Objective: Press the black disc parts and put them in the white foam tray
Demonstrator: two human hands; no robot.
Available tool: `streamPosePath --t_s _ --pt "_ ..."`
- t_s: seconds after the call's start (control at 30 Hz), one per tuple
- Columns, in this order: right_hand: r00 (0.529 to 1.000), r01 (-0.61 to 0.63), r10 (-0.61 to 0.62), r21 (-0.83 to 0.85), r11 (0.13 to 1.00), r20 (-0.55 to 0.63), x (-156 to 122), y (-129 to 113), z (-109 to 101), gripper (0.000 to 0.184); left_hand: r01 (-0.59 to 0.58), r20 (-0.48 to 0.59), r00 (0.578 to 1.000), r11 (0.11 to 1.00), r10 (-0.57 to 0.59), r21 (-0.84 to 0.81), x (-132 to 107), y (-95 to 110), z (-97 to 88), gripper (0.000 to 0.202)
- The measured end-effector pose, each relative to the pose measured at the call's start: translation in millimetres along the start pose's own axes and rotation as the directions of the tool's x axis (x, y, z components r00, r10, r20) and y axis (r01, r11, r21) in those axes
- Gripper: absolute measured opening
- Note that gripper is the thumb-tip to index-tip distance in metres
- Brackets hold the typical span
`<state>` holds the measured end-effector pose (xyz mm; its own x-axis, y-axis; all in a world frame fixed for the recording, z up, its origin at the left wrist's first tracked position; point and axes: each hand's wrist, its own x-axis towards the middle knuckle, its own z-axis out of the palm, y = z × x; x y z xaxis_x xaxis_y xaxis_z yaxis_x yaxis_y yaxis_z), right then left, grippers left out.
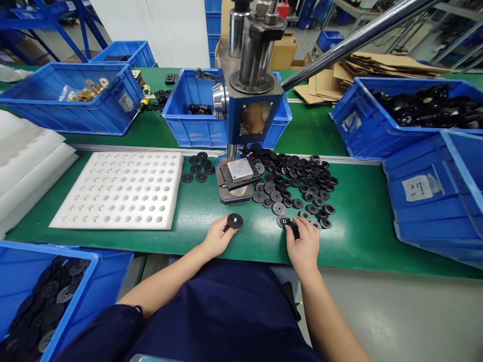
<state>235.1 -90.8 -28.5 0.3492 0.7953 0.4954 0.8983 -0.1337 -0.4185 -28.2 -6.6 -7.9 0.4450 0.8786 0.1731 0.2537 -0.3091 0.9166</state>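
Observation:
Between the thumb and fingers of my left hand [219,235] is a round black disc [234,221] with a small shiny metal pin at its centre. It is held over the green bench, just in front of the press base. My right hand [304,244] is at the near edge of a heap of black discs [279,208], with fingers closed around a small black part [294,228]. The press [249,115] stands between the hands and beyond them, with a metal plate [240,170] on its base. A few more black discs [201,177] lie left of the base.
A white foam tray [175,201], partly filled with small shiny pieces, lies at left. Blue bins [101,113] line the back, and another blue bin [445,201] stands at right. The press lever [358,40] reaches to the upper right. Black discs fill a bin [94,266] at lower left.

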Motion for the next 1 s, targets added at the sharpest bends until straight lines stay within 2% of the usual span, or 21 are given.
streamPosePath --t_s 0.2,0.37,0.5,0.67,0.8,0.9,1.0 --pt "0.996 -0.090 0.090 -0.005 0.996 0.013 -1.0 2.1 -1.3 0.035 0.044 0.025 0.999 0.995 -0.042 -0.093 -1.3 -2.5 -0.6 0.028" --pt "0.998 -0.015 0.015 -0.008 1.000 0.066 -3.8 -12.3 -4.5 0.038 0.060 -0.021 0.998 0.992 -0.063 -0.114 -3.0 -6.5 2.9 0.024" --pt "0.999 -0.017 0.019 -0.056 0.998 0.037 -19.4 -17.0 -14.1 0.045 0.060 -0.023 0.998 0.989 -0.063 -0.134 -4.0 -8.3 3.7 0.021" --pt "0.999 -0.041 0.041 -0.027 0.999 0.004 -39.1 -4.8 -20.5 0.043 0.075 -0.017 0.997 0.990 -0.078 -0.119 -3.9 -8.6 2.3 0.022" --pt "0.998 -0.057 0.057 -0.021 0.998 -0.007 -39.3 1.3 -14.4 0.040 0.039 -0.040 0.998 0.991 -0.044 -0.131 -1.6 -4.6 1.2 0.019" --pt "0.997 -0.054 0.054 0.005 0.999 0.057 -35.5 -3.9 -4.5 0.039 0.055 -0.066 0.996 0.990 -0.064 -0.130 0.1 0.2 1.5 0.018" --pt "0.989 0.000 -0.013 0.088 0.996 0.149 -31.7 -20.4 6.5 0.038 0.088 -0.056 0.994 0.992 -0.093 -0.091 0.9 2.4 1.8 0.016"
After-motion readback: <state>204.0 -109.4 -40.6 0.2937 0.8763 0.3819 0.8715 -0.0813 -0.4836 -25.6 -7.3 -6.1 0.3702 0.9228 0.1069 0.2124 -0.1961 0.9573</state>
